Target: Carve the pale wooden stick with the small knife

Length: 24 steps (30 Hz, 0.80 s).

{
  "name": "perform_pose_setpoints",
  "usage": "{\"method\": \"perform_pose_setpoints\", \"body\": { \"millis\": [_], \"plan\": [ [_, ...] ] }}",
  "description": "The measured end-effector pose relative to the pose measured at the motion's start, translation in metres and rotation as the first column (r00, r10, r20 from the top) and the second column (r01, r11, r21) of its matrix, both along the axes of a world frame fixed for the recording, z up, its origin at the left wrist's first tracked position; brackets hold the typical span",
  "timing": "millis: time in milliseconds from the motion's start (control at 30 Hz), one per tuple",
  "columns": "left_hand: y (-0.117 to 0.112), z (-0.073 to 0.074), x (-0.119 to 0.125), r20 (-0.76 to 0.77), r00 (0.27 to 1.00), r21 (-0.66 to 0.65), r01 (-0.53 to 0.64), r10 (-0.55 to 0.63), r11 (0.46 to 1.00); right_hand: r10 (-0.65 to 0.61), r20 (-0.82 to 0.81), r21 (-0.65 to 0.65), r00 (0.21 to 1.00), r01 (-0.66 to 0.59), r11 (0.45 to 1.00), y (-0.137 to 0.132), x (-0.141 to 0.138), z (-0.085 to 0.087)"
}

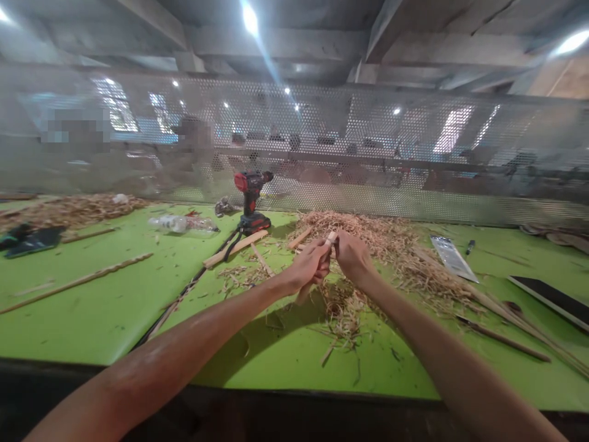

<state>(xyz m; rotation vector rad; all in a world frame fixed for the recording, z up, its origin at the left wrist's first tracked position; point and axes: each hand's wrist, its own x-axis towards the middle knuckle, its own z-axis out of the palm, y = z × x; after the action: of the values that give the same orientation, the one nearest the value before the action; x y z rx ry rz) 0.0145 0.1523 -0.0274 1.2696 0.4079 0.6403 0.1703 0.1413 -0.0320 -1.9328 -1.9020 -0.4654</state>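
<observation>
Over the middle of the green table [257, 362], my left hand [313, 264] is closed around a pale wooden strip [332, 237]. One end of the strip shows above my fingers, and the other slants down below the hand. My right hand [352, 253] is closed right beside the upper end, with its fingertips touching or nearly touching it. Whether it grips the strip or a small tool is hidden. Beneath and behind both hands lie heaps of curly wood shavings [350, 226].
A cordless drill [252, 199] stands behind my left hand, near a clear plastic bottle [181, 224]. At right lie a slim knife-like tool [504, 339], a plastic packet [453, 258] and a dark flat slab [552, 301]. A perforated screen [322, 153] borders the table's back.
</observation>
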Motion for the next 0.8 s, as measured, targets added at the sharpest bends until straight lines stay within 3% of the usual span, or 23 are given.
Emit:
{"method": "perform_pose_setpoints", "body": {
  "millis": [200, 433, 633, 733, 800],
  "plan": [
    [-0.007, 0.008, -0.001, -0.022, 1.0, -0.054, 0.01, -0.012, 0.998, -0.093, 0.016, -0.104, 0.996, 0.094, 0.99, -0.001, 0.004, 0.004],
    [0.003, -0.004, 0.001, 0.001, 0.999, -0.084, 0.037, -0.037, 0.996, -0.162, 0.038, -0.162, 0.986, 0.166, 0.973, 0.001, -0.001, 0.004],
    [-0.018, -0.006, -0.002, -0.026, 0.978, -0.107, 0.205, -0.209, 0.973, -0.359, -0.018, -0.115, 0.933, 0.355, 0.928, -0.004, 0.043, 0.021],
    [-0.007, -0.001, -0.001, 0.043, 0.989, -0.139, 0.147, -0.143, 0.979, -0.408, -0.035, -0.053, 0.912, 0.406, 0.912, -0.004, 0.055, 0.028],
    [0.008, -0.001, -0.002, 0.066, 0.993, -0.179, 0.11, -0.099, 0.978, -0.354, -0.023, -0.038, 0.935, 0.353, 0.935, -0.002, 0.046, 0.028]
  ]
}}
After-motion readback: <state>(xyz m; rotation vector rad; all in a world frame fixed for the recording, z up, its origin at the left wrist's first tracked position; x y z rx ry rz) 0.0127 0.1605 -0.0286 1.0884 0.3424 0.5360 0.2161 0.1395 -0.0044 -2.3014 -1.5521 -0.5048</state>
